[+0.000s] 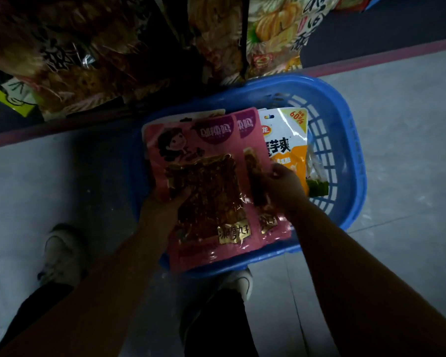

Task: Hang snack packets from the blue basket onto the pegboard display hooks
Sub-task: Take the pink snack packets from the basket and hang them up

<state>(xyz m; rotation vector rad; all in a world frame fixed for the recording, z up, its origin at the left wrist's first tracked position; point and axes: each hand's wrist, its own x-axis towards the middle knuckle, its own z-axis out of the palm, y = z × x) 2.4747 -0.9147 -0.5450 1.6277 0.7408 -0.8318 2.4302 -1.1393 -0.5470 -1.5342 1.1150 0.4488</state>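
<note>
Bottom of frame: two dark trouser legs and pale shoes on grey floor tiles.
Centre: left hand, thumb curled over the lower left edge of the front pink packet, gripping it. Right hand, fingers curled round the second pink packet, which lies just behind and is mostly covered by the front one. Both packets' long axes run bottom to top of frame, hang-hole ends pointing to the upper part.
Behind: white-and-orange packet, lying in the blue basket, centre right.
Top: hanging snack bags, dim, overlapping the basket's far rim.
</note>
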